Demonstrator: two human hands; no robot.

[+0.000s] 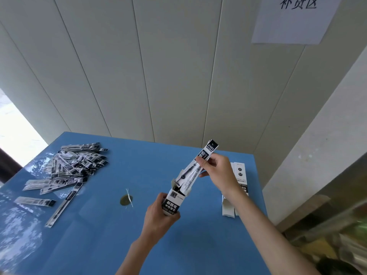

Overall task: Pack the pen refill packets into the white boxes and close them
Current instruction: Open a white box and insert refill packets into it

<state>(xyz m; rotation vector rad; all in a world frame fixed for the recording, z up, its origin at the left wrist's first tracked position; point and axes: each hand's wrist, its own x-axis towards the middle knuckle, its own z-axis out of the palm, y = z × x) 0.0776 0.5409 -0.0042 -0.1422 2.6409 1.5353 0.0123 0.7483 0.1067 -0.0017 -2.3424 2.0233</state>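
A pale panelled wall [139, 66] stands behind a blue table [111, 225]; a white paper sign [294, 22] with black characters hangs on the wall, up and to the right of the table; a grey pillar [317, 135] rises at the table's right edge.

Above the table's middle the left hand [158, 217] grips a white box [173, 203] around its lower half, fingers and thumb curled round it; the box stands roughly upright with its open mouth at the top, flaps spread, its black label facing the camera. The right hand [215, 171] pinches a bundle of packets [195, 167] near their upper end, fingers curled on them; the bundle's long axis slants from the box mouth up and to the right, away from the camera; its lower end sits inside the mouth, its black-printed top end points toward the wall.

On the table left of the box lies a loose heap of packets [77, 163], most lying roughly crosswise; a few strays [35, 201] lie nearer the camera, one long one [63, 205] running diagonally. Right of the box, partly behind the right forearm, more white boxes [236, 185] lie flat side by side, long axes running toward the wall. A small round mark [125, 200] with a thin white sliver across it sits on the table just left of the box.
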